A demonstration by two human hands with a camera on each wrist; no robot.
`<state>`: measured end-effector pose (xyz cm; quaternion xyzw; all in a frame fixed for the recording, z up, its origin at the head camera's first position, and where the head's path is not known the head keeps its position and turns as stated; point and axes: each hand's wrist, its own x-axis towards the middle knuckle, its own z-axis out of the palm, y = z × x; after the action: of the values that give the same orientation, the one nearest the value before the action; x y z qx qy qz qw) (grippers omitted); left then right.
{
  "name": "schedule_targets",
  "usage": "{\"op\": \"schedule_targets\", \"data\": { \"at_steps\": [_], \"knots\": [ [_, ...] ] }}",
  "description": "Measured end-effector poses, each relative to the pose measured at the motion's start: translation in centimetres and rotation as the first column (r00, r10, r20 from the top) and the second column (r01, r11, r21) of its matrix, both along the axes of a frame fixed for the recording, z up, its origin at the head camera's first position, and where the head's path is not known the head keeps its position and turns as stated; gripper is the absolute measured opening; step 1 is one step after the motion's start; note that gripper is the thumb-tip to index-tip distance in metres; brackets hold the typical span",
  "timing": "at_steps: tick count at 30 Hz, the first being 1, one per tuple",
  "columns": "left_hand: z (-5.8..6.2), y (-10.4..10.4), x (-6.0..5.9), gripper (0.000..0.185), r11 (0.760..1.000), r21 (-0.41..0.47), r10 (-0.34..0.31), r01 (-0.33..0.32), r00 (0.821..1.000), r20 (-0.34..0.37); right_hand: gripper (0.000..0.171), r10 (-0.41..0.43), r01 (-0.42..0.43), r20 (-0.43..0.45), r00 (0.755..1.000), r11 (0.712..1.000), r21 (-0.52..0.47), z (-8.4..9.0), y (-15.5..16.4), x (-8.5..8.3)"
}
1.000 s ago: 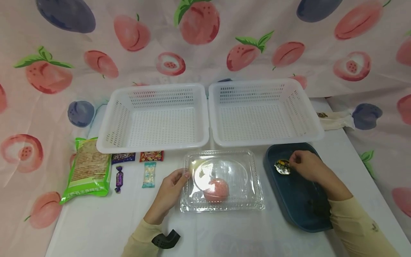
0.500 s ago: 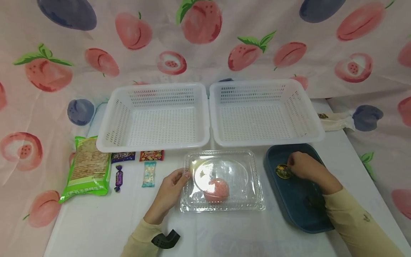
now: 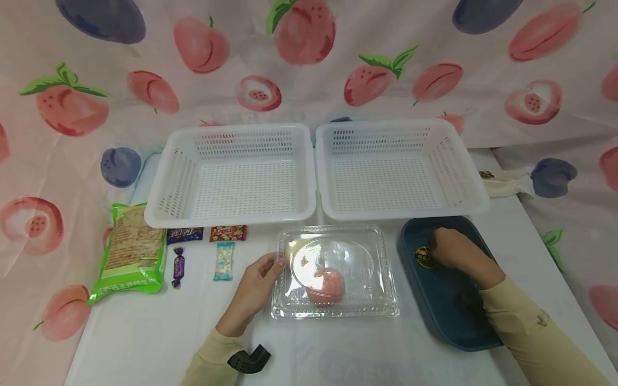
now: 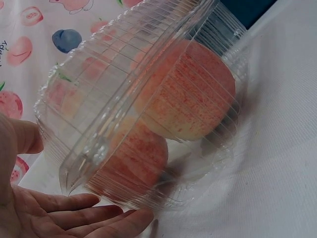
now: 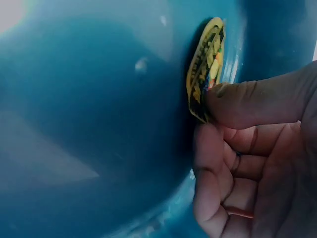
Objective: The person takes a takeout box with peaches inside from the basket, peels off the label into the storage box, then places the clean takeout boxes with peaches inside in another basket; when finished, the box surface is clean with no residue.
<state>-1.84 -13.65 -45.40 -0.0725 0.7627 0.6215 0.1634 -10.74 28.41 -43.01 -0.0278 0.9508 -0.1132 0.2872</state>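
Right hand (image 3: 451, 251) pinching round sticker (image 3: 424, 257)

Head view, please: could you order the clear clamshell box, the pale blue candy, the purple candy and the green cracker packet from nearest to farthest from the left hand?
From the left hand:
1. Clear clamshell box, touched at its left edge.
2. Pale blue candy, just left of the hand.
3. Purple candy, further left.
4. Green cracker packet, at the table's left edge.

Clamshell box (image 3: 335, 271) was clear ribbed glossy plastic; blue tray (image 3: 446, 300) smooth glossy plastic; baskets (image 3: 232, 177) behind box white perforated plastic; tablecloth (image 3: 145, 338) matt.
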Motion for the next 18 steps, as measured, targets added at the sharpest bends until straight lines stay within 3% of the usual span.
{"op": "schedule_targets", "data": {
  "at_steps": [7, 18],
  "knots": [
    [0.07, 0.04, 0.08, 0.058, 1.0, -0.004, -0.002, 0.002, 1.0, -0.003, 0.042, -0.001, 0.001, -0.043, 0.999, 1.0, -0.01, -0.4, -0.36, 0.3],
    [0.12, 0.16, 0.11, 0.057, 1.0, -0.001, 0.003, -0.003, 1.0, -0.009, 0.04, -0.034, 0.036, -0.084, 0.996, 0.999, 0.02, -0.16, -0.31, 0.59]
  ]
}}
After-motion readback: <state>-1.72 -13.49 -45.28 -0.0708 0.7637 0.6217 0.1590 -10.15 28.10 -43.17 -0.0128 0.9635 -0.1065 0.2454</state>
